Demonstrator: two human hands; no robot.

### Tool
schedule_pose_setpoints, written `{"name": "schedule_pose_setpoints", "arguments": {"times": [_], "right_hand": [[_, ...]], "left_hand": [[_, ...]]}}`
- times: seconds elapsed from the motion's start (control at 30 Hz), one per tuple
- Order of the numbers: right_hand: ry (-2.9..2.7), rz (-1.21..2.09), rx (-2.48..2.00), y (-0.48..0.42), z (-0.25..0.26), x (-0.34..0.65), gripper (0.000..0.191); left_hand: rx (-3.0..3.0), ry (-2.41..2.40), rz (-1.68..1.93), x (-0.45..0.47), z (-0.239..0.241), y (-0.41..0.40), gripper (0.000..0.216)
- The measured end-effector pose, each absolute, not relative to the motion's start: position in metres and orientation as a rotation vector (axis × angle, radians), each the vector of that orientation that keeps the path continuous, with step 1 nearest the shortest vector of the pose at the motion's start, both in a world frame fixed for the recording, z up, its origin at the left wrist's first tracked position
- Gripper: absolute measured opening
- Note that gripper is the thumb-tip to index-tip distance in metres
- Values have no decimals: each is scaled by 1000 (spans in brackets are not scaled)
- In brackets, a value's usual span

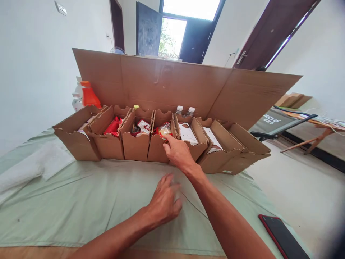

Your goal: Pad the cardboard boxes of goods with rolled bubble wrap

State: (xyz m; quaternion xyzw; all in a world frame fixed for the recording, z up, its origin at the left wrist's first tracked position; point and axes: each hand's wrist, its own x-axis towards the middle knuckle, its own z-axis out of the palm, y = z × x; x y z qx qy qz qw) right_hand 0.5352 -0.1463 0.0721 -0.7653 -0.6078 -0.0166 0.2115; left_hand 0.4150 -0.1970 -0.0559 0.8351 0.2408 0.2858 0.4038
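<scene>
Left of the hands lies a bag (35, 163) of crumpled, translucent plastic. Beyond it, farther from the hands, an orange bottle (90, 96) with rounded shoulders stands beside a white-capped bottle (77, 102).

Next comes a row of narrow cardboard boxes (136, 147), open-topped, their rims notched and rough with exposed corrugation. Ahead and to the left of the hands, one box holds a glossy red packet (114, 126); the next has a red-and-white packet (143, 126).

The left hand (164, 201), blurred, is over the cloth on the near side of the boxes, fingers loosely bent and parted. Beyond it, the right hand (178, 150) reaches to the rim of the middle box, fingertips at a shiny red-and-clear wrapper (164, 129) inside; whether they grip it I cannot tell.

Right of that wrapper, flat white cards (186, 132) lean in two boxes, and clear bottles (190, 111) rise behind. A broad, creased cardboard panel (175, 82) slants up beyond both hands. Low on the right lies a dark, red-edged phone (283, 233).

Under the hands, a wrinkled pale green cloth (81, 201) covers the bench. Smooth white walls (40, 54) surround it, with a dark door (149, 30) ahead, and a brown door (275, 34) and grey fabric chair (280, 122) to the right.
</scene>
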Motion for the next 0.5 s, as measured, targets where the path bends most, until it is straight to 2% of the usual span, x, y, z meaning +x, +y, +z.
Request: {"name": "schedule_pose_setpoints", "arguments": {"times": [0.07,0.23,0.37,0.5], "right_hand": [[-1663,-68,-2135,-140,68,533,29],[-1643,-129,-2080,-185,51,512,25],[-1698,-147,-1912,-272,41,485,25],[-1724,-176,-1702,-380,23,493,22]], "left_hand": [[2118,665,684,377,-56,-203,47],[2013,877,761,297,-74,-220,35],[1858,1060,929,262,-87,-229,31],[1750,1132,1070,249,-86,-226,41]]}}
